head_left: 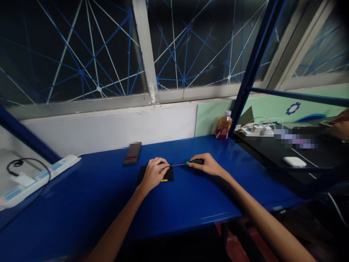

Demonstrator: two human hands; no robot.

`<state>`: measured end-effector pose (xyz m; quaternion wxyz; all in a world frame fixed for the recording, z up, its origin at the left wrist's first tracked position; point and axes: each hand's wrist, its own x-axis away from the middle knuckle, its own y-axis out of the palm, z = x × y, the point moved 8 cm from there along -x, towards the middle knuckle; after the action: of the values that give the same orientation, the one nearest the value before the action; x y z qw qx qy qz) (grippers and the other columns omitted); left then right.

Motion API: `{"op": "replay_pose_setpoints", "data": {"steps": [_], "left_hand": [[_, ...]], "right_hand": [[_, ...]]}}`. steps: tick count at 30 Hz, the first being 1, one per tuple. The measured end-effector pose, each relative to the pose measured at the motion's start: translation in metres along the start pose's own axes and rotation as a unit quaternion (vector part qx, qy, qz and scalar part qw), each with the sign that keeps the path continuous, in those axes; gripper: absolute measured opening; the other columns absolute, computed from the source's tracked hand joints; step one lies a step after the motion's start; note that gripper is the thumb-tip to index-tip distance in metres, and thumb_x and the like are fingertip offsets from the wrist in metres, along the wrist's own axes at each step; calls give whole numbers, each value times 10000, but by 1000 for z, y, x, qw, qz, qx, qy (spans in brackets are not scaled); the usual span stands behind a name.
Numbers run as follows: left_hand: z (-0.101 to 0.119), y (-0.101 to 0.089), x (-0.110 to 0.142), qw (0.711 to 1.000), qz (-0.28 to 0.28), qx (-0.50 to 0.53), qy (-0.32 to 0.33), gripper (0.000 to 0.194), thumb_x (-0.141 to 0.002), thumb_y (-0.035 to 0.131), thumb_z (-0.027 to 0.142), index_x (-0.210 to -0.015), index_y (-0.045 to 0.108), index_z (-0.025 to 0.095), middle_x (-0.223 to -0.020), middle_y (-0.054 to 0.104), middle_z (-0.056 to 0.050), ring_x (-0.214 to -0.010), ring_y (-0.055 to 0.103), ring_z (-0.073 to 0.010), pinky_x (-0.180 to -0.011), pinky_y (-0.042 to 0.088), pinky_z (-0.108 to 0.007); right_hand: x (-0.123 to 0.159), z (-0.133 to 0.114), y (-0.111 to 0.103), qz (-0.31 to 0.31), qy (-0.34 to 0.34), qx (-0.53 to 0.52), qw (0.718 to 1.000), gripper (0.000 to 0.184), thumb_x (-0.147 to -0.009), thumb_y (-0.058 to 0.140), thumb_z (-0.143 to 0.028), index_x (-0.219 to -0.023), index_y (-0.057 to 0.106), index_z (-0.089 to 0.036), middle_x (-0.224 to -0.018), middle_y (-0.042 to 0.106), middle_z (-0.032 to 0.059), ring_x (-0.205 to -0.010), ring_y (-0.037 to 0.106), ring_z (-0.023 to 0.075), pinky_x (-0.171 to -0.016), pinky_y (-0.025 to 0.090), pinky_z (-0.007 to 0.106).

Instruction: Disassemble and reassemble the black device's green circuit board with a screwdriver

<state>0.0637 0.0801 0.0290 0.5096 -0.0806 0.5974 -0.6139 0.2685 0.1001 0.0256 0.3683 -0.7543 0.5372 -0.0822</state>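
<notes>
A screwdriver (pixel 180 165) with a green and black handle lies nearly level above the blue table. My right hand (pixel 207 164) is closed around its handle. The thin metal shaft points left and ends at the fingertips of my left hand (pixel 155 174), which are pinched at its tip. Whether a small part also sits between those fingers, I cannot tell. Beneath my left hand is a flat black case (pixel 169 175) with a yellow mark on its front edge, partly hidden by the hand.
A dark phone-like slab (pixel 132 153) lies behind my left hand. At the back right stands a drink bottle (pixel 223 125). A white power strip (pixel 40 181) runs along the left side. Another person's hand (pixel 339 130) shows at the black table (pixel 261 153) on the right.
</notes>
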Motion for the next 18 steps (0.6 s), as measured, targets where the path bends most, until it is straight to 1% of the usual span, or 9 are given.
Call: {"op": "replay_pose_setpoints", "data": {"steps": [4, 9, 12, 15, 18], "left_hand": [[-3, 1, 1, 1000, 6, 0, -8, 130, -863, 571, 187, -874, 695, 225, -952, 654, -37, -920, 576, -205, -818, 401, -354], [-7, 1, 0, 1000, 9, 6, -23, 127, -861, 578, 209, -878, 703, 230, -942, 664, -37, -901, 584, -206, -800, 405, -351], [-12, 0, -4, 999, 6, 7, -38, 129, -858, 582, 217, -872, 710, 233, -926, 677, -34, -894, 590, -207, -797, 412, -349], [-19, 2, -12, 999, -13, -7, -49, 130, -849, 591, 235, -865, 720, 240, -892, 693, -27, -861, 600, -206, -781, 420, -346], [-26, 10, -23, 998, -44, -12, -43, 156, -856, 577, 275, -846, 730, 243, -861, 710, -27, -821, 607, -202, -738, 431, -325]], "right_hand": [[0, 2, -6, 14, 11, -6, 1000, 375, -786, 587, -496, -845, 733, -155, -764, 697, 37, -661, 569, 167, -605, 410, 268], [0, 2, -6, 6, 10, -17, 1000, 356, -776, 601, -487, -852, 733, -165, -778, 700, 41, -664, 572, 174, -605, 414, 278], [0, 2, -10, 13, 8, -16, 1000, 358, -783, 595, -492, -850, 734, -169, -769, 699, 38, -663, 574, 174, -604, 411, 277], [1, 4, -19, 35, 13, -13, 999, 373, -782, 592, -508, -841, 732, -167, -759, 695, 36, -666, 576, 177, -604, 411, 276], [2, 3, -25, 61, 16, -11, 998, 375, -782, 593, -511, -831, 731, -165, -752, 693, 34, -667, 578, 179, -598, 407, 271]]}}
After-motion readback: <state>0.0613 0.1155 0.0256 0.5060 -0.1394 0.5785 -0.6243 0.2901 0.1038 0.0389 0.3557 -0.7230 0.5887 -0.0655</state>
